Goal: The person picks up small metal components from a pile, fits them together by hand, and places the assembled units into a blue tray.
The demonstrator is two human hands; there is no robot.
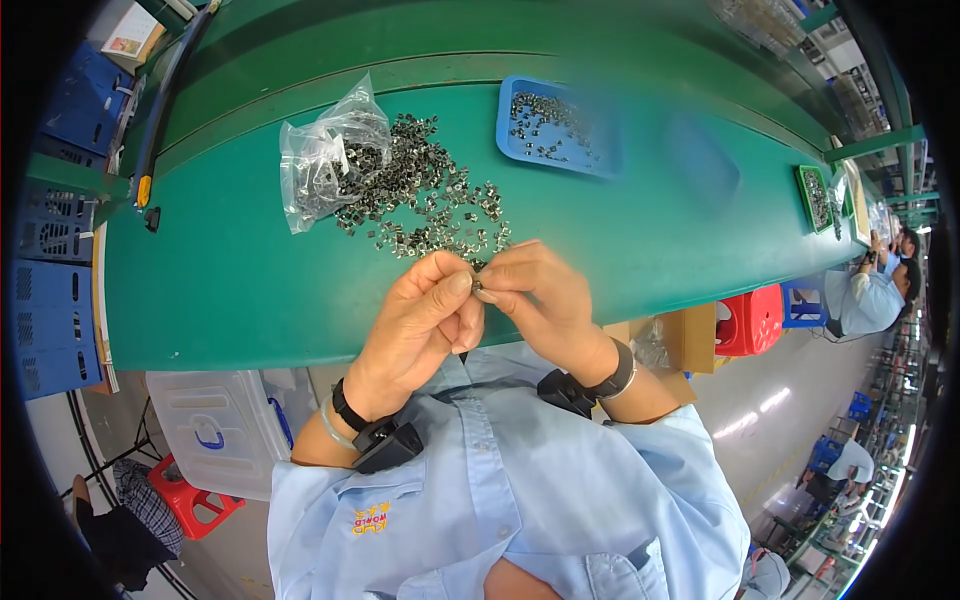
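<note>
Close in front of my chest, at the near edge of the green table, both hands meet at the fingertips. A small dark metal part (477, 285) is pinched between them. My left hand (425, 315) grips it with thumb and forefinger, its other fingers curled. From the other side my right hand (540, 300) pinches the same part. Just beyond my fingers spreads a loose pile of small black and silver metal parts (425, 190). A clear plastic bag (315, 175) lies at the pile's left, with more of these parts in its mouth.
A blue tray (510, 140) with scattered small parts sits at the far middle of the table (250, 300). A green tray (812, 200) stands at the right end. Below are a lidded clear box (210, 430), a red stool (750, 320) and a cardboard box (692, 340). Co-workers sit at far right.
</note>
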